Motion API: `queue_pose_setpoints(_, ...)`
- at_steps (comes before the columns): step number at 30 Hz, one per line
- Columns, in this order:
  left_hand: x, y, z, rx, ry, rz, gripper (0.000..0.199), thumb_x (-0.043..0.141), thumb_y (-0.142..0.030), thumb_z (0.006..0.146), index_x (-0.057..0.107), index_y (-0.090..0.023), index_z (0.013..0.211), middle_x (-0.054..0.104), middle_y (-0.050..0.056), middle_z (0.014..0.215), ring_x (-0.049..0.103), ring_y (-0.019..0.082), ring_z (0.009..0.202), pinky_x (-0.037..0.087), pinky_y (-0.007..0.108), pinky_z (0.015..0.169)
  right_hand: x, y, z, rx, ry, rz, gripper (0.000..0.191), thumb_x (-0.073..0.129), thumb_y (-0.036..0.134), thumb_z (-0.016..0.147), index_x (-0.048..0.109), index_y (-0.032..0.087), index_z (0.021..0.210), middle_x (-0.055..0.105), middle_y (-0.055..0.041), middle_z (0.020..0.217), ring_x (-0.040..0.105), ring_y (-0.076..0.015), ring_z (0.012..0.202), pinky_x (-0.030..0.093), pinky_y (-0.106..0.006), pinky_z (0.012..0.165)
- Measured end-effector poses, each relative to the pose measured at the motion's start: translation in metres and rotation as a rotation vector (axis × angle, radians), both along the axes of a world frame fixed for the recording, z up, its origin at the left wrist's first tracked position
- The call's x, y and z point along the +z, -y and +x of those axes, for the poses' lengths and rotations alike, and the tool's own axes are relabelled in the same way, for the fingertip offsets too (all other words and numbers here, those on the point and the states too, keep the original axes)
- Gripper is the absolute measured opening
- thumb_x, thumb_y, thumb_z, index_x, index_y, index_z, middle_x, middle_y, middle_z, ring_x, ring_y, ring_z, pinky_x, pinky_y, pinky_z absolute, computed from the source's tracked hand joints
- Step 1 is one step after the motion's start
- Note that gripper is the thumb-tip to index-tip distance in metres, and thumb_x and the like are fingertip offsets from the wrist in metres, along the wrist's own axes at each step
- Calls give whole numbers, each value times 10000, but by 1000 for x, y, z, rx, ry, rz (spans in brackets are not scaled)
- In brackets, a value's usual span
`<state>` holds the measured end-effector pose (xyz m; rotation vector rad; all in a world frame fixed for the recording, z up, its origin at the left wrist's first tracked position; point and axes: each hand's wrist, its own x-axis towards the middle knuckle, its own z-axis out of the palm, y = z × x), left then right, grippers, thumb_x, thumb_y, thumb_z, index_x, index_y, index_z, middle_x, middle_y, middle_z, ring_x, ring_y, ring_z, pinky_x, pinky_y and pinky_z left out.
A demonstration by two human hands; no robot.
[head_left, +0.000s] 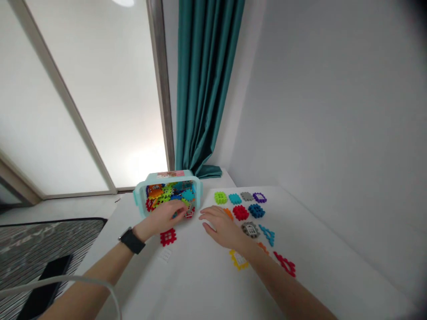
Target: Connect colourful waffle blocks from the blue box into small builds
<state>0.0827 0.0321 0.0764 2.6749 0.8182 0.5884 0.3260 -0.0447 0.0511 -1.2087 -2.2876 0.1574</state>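
My left hand, with a black watch on its wrist, reaches over the near side of a light-blue bin full of colourful plastic connecting pieces. Its fingers curl down together at the bin's right side; whatever the tips grip, if anything, is hidden. Over the table, palm down, my right hand is open, with its fingers apart. It partly covers an orange piece. Just beyond it lie a red gear-edged piece and a grey one. Near my left wrist rests a red square piece.
On the white table, more pieces are laid out at right: green, purple, dark blue, yellow and a red triangle. A teal curtain hangs behind. A pale cable crosses my left forearm.
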Motion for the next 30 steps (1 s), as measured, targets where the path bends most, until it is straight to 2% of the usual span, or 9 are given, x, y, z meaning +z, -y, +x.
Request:
queue_pose_setpoints(4, -17, 10, -40, 97, 20, -64, 197, 476, -281, 967, 655, -201, 951, 707, 57, 944, 652, 203, 868, 506, 306, 777, -9, 0, -42, 39, 21, -85, 236, 556, 179, 921, 655, 203, 1134, 683, -84, 1191, 595, -237, 1135, 440, -401, 1013)
queue_pose_setpoints(7, -35, 17, -58, 159, 65, -93, 181, 504, -283, 950, 664, -199, 971, 707, 69, 973, 652, 220, 929, 515, 335, 821, -19, 1, -67, 32, 92, -173, 261, 560, 195, 913, 634, 194, 1163, 669, -95, 1195, 581, -250, 1152, 429, -409, 1011)
queue_pose_setpoints(10, -55, 21, -68, 234, 134, -89, 191, 500, -270, 949, 672, -192, 976, 701, 84, 1004, 645, 230, 972, 512, 365, 867, -28, 1, -84, -52, 191, -228, 317, 585, 227, 892, 607, 181, 1205, 639, -129, 1218, 545, -296, 1185, 426, -449, 986)
queue_pose_setpoints(14, -72, 26, -72, 260, 174, -58, 181, 523, -264, 935, 681, -183, 972, 698, 96, 1026, 634, 236, 1007, 499, 389, 921, -34, 0, -98, -163, 249, -211, 313, 577, 254, 900, 603, 186, 1204, 615, -142, 1222, 515, -320, 1183, 413, -461, 958)
queue_pose_setpoints(18, -79, 26, -72, 224, 129, -19, 186, 586, -312, 914, 692, -190, 1006, 695, 93, 1036, 623, 242, 1016, 490, 394, 934, -42, 1, -103, -201, 202, -157, 263, 552, 274, 933, 623, 204, 1177, 616, -122, 1185, 506, -305, 1162, 394, -445, 958)
queue_pose_setpoints(23, -85, 24, -74, 213, 71, 0, 290, 718, -413, 823, 697, -219, 1038, 680, 84, 1107, 602, 266, 1066, 476, 406, 933, -53, 3, -104, -244, 124, -116, 250, 551, 263, 944, 635, 219, 1175, 621, -104, 1156, 503, -290, 1144, 376, -434, 968)
queue_pose_setpoints(30, -85, 30, -66, 243, 82, -42, 256, 698, -345, 837, 691, -237, 1068, 686, 70, 1093, 607, 256, 1054, 455, 411, 941, -59, 2, -98, -189, 75, -113, 318, 557, 200, 937, 590, 216, 1253, 645, -89, 1223, 504, -281, 1160, 377, -426, 975)
